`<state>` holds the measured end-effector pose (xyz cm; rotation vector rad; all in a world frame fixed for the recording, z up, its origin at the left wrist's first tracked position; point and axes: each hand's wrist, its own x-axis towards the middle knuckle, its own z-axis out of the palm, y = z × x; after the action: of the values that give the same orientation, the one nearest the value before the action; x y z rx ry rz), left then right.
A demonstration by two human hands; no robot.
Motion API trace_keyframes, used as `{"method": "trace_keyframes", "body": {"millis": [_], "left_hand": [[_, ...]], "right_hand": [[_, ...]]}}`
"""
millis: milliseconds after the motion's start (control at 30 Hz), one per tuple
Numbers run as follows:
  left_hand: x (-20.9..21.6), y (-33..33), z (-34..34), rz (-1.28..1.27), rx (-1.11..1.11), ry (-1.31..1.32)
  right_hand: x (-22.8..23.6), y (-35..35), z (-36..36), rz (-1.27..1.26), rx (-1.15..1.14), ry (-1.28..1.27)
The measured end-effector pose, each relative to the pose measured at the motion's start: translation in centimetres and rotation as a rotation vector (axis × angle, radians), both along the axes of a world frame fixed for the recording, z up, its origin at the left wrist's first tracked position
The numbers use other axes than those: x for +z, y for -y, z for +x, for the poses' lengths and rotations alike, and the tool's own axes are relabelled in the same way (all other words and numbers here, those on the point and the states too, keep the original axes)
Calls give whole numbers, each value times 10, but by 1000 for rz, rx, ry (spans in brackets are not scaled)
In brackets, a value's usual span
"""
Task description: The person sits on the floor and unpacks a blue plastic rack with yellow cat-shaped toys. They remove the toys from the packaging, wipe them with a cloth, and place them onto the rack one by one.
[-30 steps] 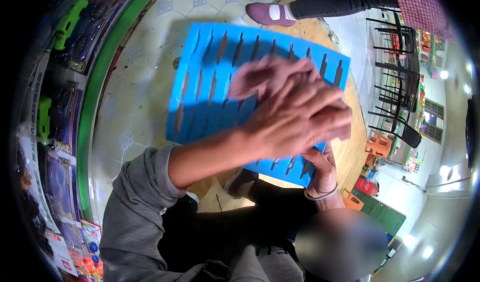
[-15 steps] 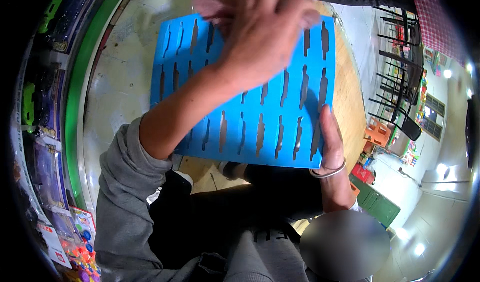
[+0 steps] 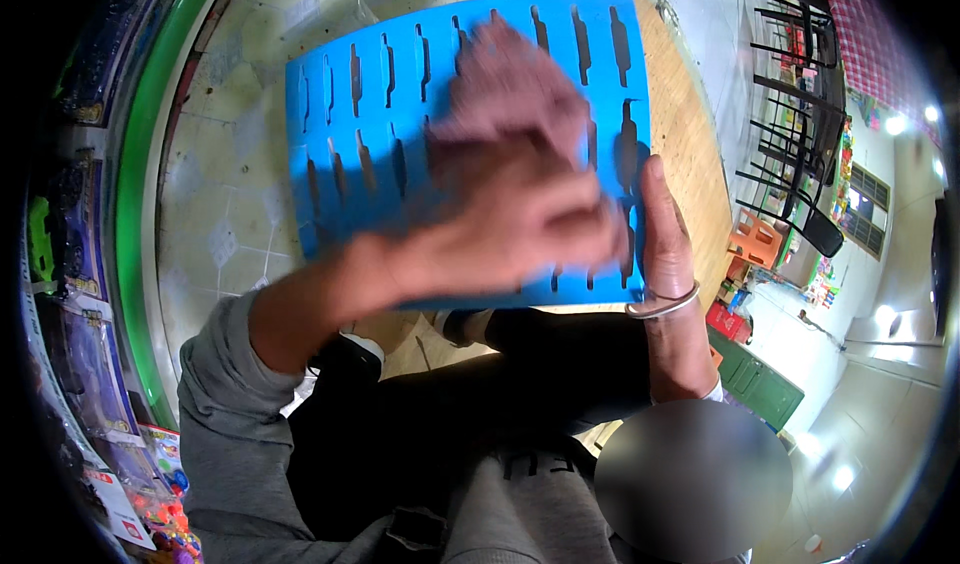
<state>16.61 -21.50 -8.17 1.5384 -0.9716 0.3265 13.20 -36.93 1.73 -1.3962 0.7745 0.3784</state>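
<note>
A blue plastic panel (image 3: 380, 104) with rows of narrow slots is tilted up in front of me, above my lap. My right hand (image 3: 665, 234), with a thin bangle on its wrist, grips the panel's right edge, thumb lying along the front. My left hand (image 3: 520, 194) reaches in from the grey-sleeved forearm and lies over the panel's middle and lower right. It is motion-blurred, so its fingers cannot be made out. My dark trousers are below the panel.
A tiled floor (image 3: 230, 164) lies under the panel, with a wooden surface (image 3: 695, 134) to the right. A green-edged counter (image 3: 130, 214) with packaged toys (image 3: 95, 364) curves along the left. Black metal racks (image 3: 800, 94), an orange stool (image 3: 755, 239) and a green box (image 3: 760, 384) stand right.
My left hand has slid down from the panel's top edge to its middle and lower right. The panel has stayed held up by my right hand.
</note>
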Motion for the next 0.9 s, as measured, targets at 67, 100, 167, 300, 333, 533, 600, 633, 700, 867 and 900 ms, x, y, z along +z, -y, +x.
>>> {"method": "trace_keyframes", "body": {"millis": [67, 100, 167, 300, 333, 533, 600, 633, 700, 867, 900], "left_hand": [[-10, -23, 42, 270, 272, 48], [-29, -27, 60, 316, 391, 96], [-38, -36, 73, 276, 433, -25], [-26, -29, 50, 63, 86, -114], [-21, -22, 31, 56, -45, -205], [-1, -27, -44, -59, -247, -229], [-10, -14, -27, -73, 247, 16], [-20, -22, -10, 65, 367, 139], [-44, -37, 28, 181, 533, 173], [-44, -57, 69, -3, 486, -155], [-45, -49, 60, -69, 412, -145]], "right_hand": [[10, -14, -3, -14, -65, 25], [12, -17, -4, -28, -34, 42], [18, -20, -3, -43, 33, 81], [20, -12, 5, -23, -64, 64], [15, -5, 7, -84, -74, 62], [18, 7, 11, -290, 161, 135], [22, 6, 10, -252, 210, 130], [23, 13, 7, -257, 206, 125], [26, 18, 8, -262, 226, 121], [26, 20, 14, -343, 224, 210], [28, 27, 13, -355, 186, 211]]}}
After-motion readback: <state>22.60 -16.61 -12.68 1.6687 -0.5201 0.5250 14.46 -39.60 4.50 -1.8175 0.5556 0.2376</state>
